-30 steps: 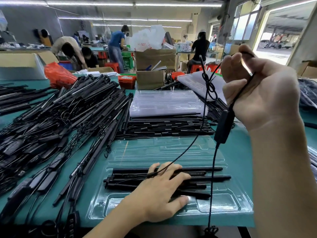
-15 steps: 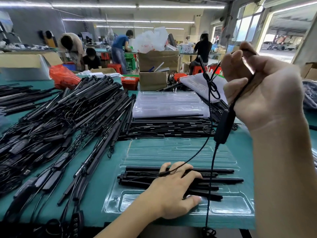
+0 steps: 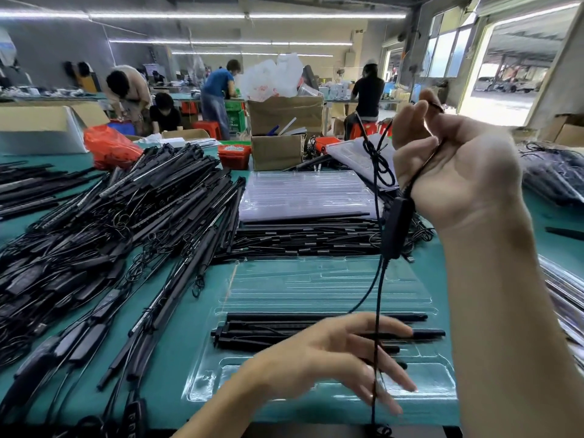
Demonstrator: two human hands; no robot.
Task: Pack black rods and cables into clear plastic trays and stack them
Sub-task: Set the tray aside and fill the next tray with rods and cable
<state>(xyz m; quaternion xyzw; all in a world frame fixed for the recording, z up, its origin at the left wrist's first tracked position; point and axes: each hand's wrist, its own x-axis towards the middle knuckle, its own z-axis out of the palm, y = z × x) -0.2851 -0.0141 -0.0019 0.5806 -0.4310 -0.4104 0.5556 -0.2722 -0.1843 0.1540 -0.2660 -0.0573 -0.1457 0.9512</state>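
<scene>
You have a single view, from the camera on your head, looking forward and down across the green table (image 3: 189,358). It sits close: the clear tray (image 3: 316,279) lies near, just below you. The wide lens bends the edges, so the far right doorway (image 3: 512,86) seems tilted, though I can't be sure. The far workshop stays small.

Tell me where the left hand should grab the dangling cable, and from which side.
Pinch the cable just below the inline box, coming from the left. There it hangs straight and clear of the rods in the tray, and the left hand is already beside it; the right hand holds the top.
</scene>
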